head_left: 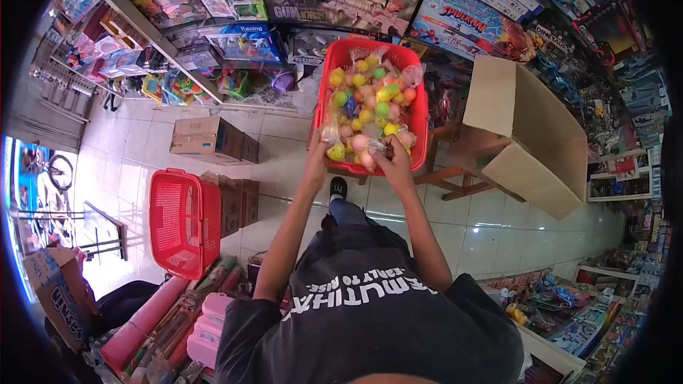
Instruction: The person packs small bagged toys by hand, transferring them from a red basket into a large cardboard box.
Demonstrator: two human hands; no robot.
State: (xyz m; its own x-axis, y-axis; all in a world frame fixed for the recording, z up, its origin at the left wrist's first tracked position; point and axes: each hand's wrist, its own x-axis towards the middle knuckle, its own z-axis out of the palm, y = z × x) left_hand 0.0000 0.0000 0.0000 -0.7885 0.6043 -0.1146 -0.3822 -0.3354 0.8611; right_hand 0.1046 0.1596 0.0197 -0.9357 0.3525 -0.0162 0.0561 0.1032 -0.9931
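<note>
Right hand (pixel 398 163) pinches bagged balls (pixel 362 143) at the near end of the red basket (pixel 421 122); left hand (pixel 316 159) (grip unclear) alongside.

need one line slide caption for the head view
Left hand and right hand at the near end of a red plastic basket of colourful balls, some in clear plastic, facing boxed toys.

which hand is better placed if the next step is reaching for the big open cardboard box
Probably the right hand: it is at the right side of the ball basket, nearer the cardboard box. The left hand is on the basket's left side, farther off.
</note>
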